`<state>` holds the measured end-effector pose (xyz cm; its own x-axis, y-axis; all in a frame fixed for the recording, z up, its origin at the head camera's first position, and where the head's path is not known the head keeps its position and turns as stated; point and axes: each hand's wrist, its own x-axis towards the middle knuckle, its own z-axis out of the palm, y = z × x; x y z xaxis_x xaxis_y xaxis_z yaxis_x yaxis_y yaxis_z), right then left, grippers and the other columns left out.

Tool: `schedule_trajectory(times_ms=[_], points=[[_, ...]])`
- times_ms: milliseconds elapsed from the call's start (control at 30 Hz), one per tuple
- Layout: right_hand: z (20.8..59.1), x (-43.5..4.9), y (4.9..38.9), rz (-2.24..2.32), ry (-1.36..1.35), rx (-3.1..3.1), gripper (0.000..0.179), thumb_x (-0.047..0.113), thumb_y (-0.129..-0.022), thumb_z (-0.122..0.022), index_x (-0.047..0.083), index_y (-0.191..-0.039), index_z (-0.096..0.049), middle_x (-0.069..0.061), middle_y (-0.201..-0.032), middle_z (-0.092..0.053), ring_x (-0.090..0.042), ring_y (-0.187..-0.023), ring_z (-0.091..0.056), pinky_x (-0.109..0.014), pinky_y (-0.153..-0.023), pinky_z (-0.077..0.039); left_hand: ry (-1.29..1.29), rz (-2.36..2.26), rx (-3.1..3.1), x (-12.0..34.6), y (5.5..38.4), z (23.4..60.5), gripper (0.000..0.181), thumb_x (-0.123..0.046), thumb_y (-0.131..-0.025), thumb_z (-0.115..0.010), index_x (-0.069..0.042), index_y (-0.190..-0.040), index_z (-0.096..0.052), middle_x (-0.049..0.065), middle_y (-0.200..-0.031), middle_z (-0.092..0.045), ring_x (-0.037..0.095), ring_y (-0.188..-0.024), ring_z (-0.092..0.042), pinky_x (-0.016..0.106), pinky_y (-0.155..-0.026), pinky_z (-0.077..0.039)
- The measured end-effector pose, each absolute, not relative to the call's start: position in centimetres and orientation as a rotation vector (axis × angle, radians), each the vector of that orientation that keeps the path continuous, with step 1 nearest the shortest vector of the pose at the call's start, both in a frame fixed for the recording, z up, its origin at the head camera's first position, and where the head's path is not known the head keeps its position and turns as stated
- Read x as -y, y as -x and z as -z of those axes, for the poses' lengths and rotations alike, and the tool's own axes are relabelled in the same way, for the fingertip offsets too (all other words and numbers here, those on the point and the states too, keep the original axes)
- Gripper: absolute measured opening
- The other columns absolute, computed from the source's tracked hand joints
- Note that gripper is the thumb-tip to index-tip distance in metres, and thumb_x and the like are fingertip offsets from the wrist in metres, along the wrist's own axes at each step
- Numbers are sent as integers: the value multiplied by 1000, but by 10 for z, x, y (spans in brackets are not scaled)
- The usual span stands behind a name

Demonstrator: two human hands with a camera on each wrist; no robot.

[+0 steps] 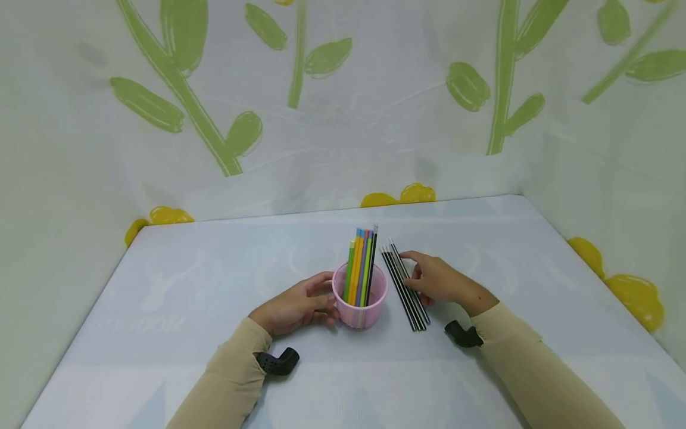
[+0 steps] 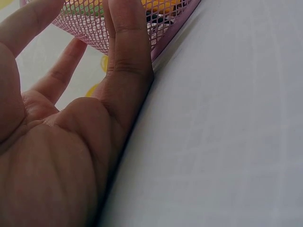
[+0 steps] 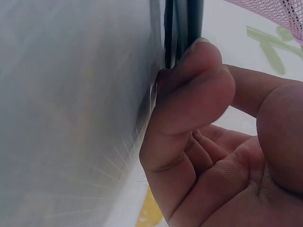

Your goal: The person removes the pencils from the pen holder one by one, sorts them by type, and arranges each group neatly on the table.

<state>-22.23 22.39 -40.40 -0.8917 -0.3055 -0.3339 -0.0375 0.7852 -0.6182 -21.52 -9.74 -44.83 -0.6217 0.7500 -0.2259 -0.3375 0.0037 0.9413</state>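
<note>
A pink mesh pen cup (image 1: 359,317) stands upright on the table. Inside it lean several coloured pencils (image 1: 355,268) and one black pencil (image 1: 371,262). My left hand (image 1: 295,307) rests at the cup's left side, fingers spread and touching the mesh (image 2: 92,28). To the right of the cup, several black pencils (image 1: 404,292) with silvery upper ends lie side by side on the table. My right hand (image 1: 442,279) is at their right edge, its fingertips (image 3: 201,61) touching the outermost pencil. That pencil's upper end is angled slightly apart from the others.
The white table (image 1: 214,280) has faint printed patterns. White walls (image 1: 364,119) with green plant and yellow flower prints enclose its back and sides. A black wrist device (image 1: 278,361) sits on the left wrist and another black device (image 1: 462,335) on the right.
</note>
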Motion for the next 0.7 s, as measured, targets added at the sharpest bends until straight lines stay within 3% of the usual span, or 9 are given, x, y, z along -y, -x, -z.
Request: schedule_trajectory(times_ms=[267, 700], points=[[405, -224, 222, 835, 221, -2561, 65, 16, -98, -63, 8, -154, -32, -8, -85, -64, -17, -55, -60, -31, -53, -54, -455, -1717, -1492, 96, 217, 447, 59, -14, -100, -60, -17, -152, -34, 15, -148, -39, 18, -98, -65, 30, -86, -58], [401, -222, 221, 796, 313, -2584, 61, 13, -97, -64, -4, -150, -38, -7, -81, -66, -14, -52, -60, -30, -51, -53, -446, -1727, -1499, 98, 216, 446, 60, -10, -99, -58, -16, -153, -32, 16, -149, -37, 18, -98, -64, 29, -85, -58]])
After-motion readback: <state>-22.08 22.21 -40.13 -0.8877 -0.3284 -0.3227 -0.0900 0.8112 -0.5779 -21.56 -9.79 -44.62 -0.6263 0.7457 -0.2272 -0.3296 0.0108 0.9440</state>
